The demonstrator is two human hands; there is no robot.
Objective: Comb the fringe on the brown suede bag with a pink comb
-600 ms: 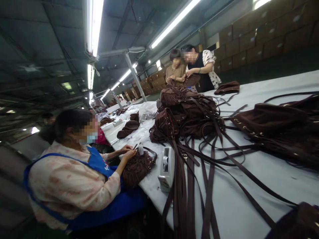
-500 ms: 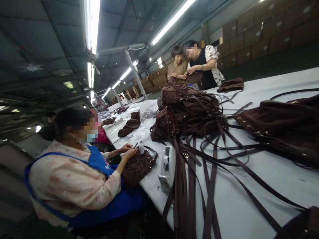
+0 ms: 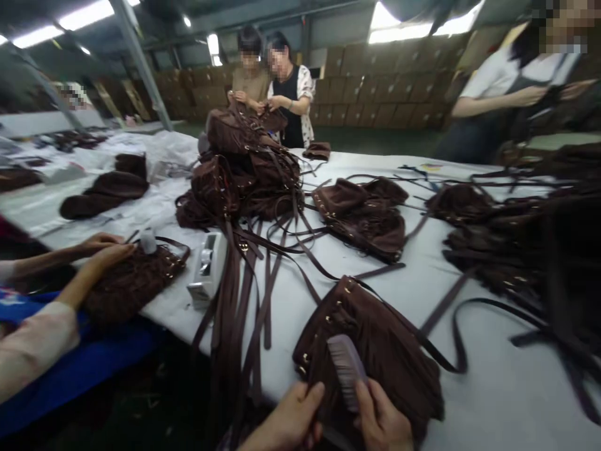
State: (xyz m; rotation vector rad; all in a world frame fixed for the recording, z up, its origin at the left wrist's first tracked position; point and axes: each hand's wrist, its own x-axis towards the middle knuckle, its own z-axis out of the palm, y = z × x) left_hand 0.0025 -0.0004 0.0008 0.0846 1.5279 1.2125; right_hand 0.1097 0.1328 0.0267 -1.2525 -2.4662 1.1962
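Observation:
A brown fringed suede bag [image 3: 375,341] lies at the near edge of the white table [image 3: 493,388], right in front of me. My right hand [image 3: 382,423] grips a pale purple comb [image 3: 346,368], its teeth resting on the bag's fringe. My left hand [image 3: 286,426] sits beside it at the bag's near edge, fingers curled against the fringe. Only the fingers and backs of both hands show at the bottom of the view.
A heap of brown bags [image 3: 244,169] and long straps [image 3: 239,282] fills the middle. A white tape dispenser [image 3: 205,269] stands left. A co-worker's hands [image 3: 106,247] rest on another bag [image 3: 134,282]. More bags [image 3: 530,238] lie right; other people stand behind.
The view has swung right and down from the seated co-worker to the bag in front of me. My two hands and the comb have come into view.

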